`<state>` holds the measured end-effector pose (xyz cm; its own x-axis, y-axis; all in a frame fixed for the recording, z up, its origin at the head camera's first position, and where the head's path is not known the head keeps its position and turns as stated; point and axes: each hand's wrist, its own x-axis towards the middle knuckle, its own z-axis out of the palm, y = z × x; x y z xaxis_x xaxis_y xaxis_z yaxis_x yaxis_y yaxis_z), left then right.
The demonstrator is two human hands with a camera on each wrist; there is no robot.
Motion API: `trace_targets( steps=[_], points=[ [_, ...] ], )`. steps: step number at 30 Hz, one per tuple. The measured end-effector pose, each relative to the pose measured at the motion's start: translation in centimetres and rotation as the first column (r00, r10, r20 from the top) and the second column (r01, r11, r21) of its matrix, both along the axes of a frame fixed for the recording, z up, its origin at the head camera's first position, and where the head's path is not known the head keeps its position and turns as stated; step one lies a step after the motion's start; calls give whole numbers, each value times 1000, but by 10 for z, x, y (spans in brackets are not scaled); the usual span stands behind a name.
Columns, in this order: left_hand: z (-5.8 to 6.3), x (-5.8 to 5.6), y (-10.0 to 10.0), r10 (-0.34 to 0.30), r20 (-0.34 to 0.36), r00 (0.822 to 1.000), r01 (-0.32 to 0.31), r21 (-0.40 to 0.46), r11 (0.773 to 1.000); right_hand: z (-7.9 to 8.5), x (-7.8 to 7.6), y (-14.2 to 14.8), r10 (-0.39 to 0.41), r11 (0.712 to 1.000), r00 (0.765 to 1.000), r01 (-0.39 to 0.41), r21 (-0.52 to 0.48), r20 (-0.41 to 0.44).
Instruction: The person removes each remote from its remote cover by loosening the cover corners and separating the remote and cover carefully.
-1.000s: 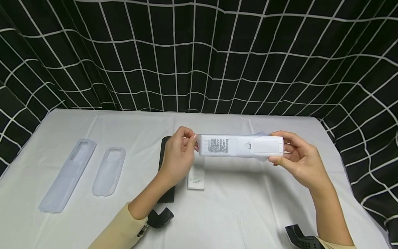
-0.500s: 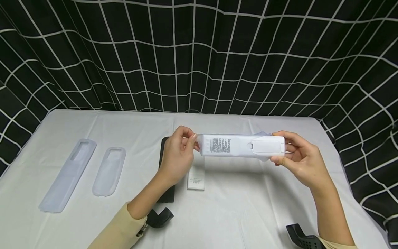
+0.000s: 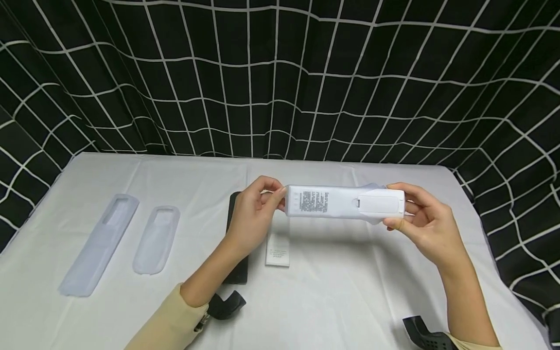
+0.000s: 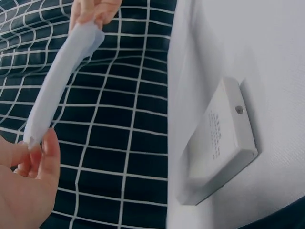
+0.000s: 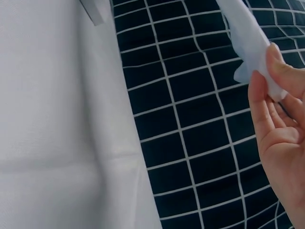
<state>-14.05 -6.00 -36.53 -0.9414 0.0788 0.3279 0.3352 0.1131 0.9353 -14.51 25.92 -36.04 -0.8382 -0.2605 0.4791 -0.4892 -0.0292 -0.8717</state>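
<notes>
A white remote control is held level above the table, its back with printed text and battery cover facing up. A translucent silicone sleeve covers most of it, its edge flared near the battery cover. My left hand pinches the closed end of the sleeve between thumb and fingers. At the other end, my right hand grips the bare end of the remote, thumb on the near side and fingers on the far side. The right wrist view shows the flared edge of the sleeve beside my fingers.
On the white tablecloth at left lie a long translucent sleeve and a shorter one. A black remote-like bar lies partly under my left forearm. Beside it is a white box-shaped device. A black gridded curtain hangs behind.
The remote and both hands have shifted slightly to the right. The left fingers now sit tight against the sleeve's end, where a stretched tip showed before.
</notes>
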Motion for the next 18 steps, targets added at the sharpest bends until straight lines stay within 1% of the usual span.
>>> trace_targets(
  steps=[3,6,8,10,12,14,18],
  points=[
    [3,0,1,-30,20,999,28,77,997,3,0,2,-4,1000,1000,4,4,-7],
    [4,0,0,-52,58,997,44,140,989,5,1,3,1,1000,1000,-2,-21,-15],
    [5,1,0,-79,87,993,64,165,984,6,2,3,-17,999,1000,16,-27,-13],
    [4,1,0,-120,112,986,98,184,978,8,3,4,-29,999,999,29,-38,-14],
    [4,0,0,-158,123,980,133,192,972,10,4,5,-45,998,999,44,-40,-8],
    [3,0,0,-179,130,975,153,183,971,11,5,5,-54,998,999,54,-40,-6],
    [2,0,0,-179,100,979,163,149,975,11,5,6,-21,997,1000,19,-71,-20]
  ],
)
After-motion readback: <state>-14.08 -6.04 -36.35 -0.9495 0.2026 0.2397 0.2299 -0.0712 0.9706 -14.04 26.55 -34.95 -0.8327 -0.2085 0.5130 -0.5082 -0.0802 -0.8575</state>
